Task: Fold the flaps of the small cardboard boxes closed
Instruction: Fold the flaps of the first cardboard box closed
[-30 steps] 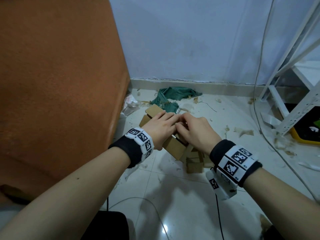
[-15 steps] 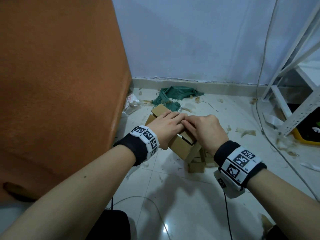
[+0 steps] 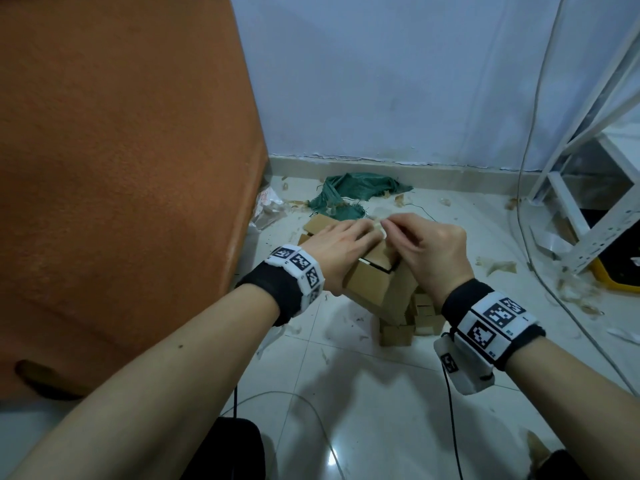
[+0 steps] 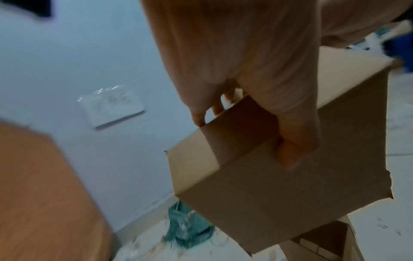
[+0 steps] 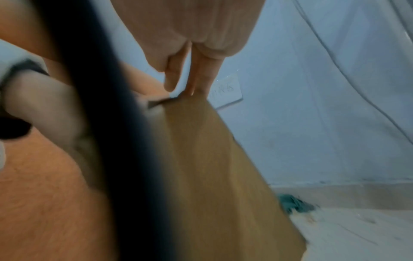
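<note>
So the left hand (image 3: pixel 341 249) is wrapped over the top of a small plain brown cardboard box (image 3: pixel 367 283). In the left wrist view you can see the thumb (image 4: pixel 292 141) pressed on one side panel and the fingers curled over the top edge, so it's definitely got hold of it. The right hand (image 3: pixel 431 252) comes in from the other side. Its fingertips (image 5: pixel 196 84) meet the upper edge of the cardboard, and they look pinched on a flap there, but the right wrist view is blurry so I can't say exactly how tight. In the head view the fingertips of both hands nearly meet over the top of the box.

The box itself is tilted and sits up off the white tiled floor (image 3: pixel 346 393), above a little cluster of more small brown cardboard boxes (image 3: pixel 412 317) right under the right wrist. Whether it rests on them or is just held over them, I can't tell.

Further out there's a crumpled green cloth (image 3: pixel 349 194) by the skirting, bits of torn paper and scraps scattered over the tiles, a big orange fabric-covered piece of furniture (image 3: pixel 121 168) on the left, a pale blue wall (image 3: pixel 398 81) behind, and a white metal rack (image 3: pixel 588 188) off to the right with a cable hanging near it.
</note>
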A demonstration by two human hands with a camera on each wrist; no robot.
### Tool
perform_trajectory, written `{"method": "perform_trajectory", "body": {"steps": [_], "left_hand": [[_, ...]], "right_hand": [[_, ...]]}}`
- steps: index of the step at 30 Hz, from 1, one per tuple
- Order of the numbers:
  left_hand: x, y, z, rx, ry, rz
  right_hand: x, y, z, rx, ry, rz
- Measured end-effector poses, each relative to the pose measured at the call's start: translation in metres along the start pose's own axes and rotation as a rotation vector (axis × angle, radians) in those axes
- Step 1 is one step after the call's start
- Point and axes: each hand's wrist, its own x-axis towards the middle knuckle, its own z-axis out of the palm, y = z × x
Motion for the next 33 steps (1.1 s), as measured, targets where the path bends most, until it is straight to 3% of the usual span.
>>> {"method": "perform_trajectory", "body": {"steps": [3, 8, 15, 19, 24, 28, 33], "left_hand": [[0.001, -0.008, 0.001, 0.000, 0.030, -0.027], [0.007, 0.011, -0.001, 0.169, 0.029, 0.019], [0.007, 0.000, 0.016, 0.181, 0.135, 0.118], [0.005, -0.001, 0.020, 0.151, 0.161, 0.206], [0.002, 0.000, 0.017, 0.056, 0.109, 0.175], [-0.004, -0.011, 0.016, -0.059, 0.027, -0.001], [-0.011, -0.023, 0.017, -0.180, 0.103, -0.177]], "right_hand": [[0.012, -0.010, 0.003, 0.069, -0.004, 0.061], [0.010, -0.005, 0.016, 0.086, -0.252, 0.410], [0.016, 0.006, 0.011, 0.037, -0.358, 0.616], [0.013, 0.015, 0.004, 0.240, -0.377, 0.843], [0.008, 0.028, -0.002, 0.105, -0.360, 0.834], [0.001, 0.045, -0.011, 0.013, -0.270, 0.870], [-0.001, 0.046, -0.008, 0.000, -0.355, 0.796]]}}
